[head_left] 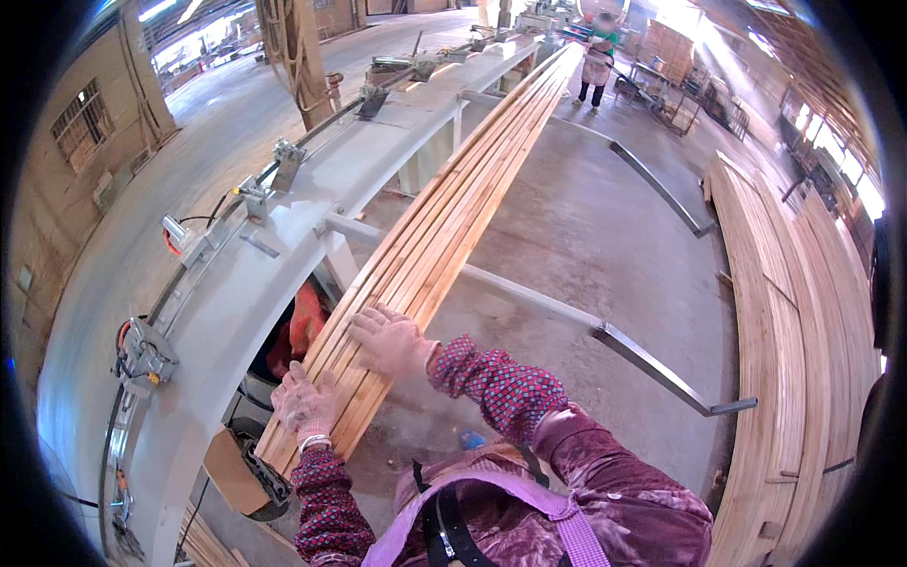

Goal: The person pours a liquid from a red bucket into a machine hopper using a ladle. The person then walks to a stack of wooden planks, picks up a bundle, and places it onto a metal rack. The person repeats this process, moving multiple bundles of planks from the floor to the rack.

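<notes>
A bundle of long, narrow wooden strips [444, 227] runs from in front of me toward the far end of the hall, laid side by side. My left hand [304, 406], in a pale work glove, rests on the near left part of the strips with its fingers stretched out. A little farther along, my right hand [389, 342], gloved the same way, lies flat across the strips, fingers apart. Neither hand is wrapped round a strip. Metal support arms [529, 293] reach out under the bundle from the long grey machine bed [255, 274] on the left.
Stacked long boards [770, 350] lie along the right side. Clamp-like fittings [146, 354] line the machine bed. A cardboard box [234, 472] sits below, near my left hand. Another person [598, 61] stands at the far end of the strips. A slanted steel bar [652, 364] juts rightward.
</notes>
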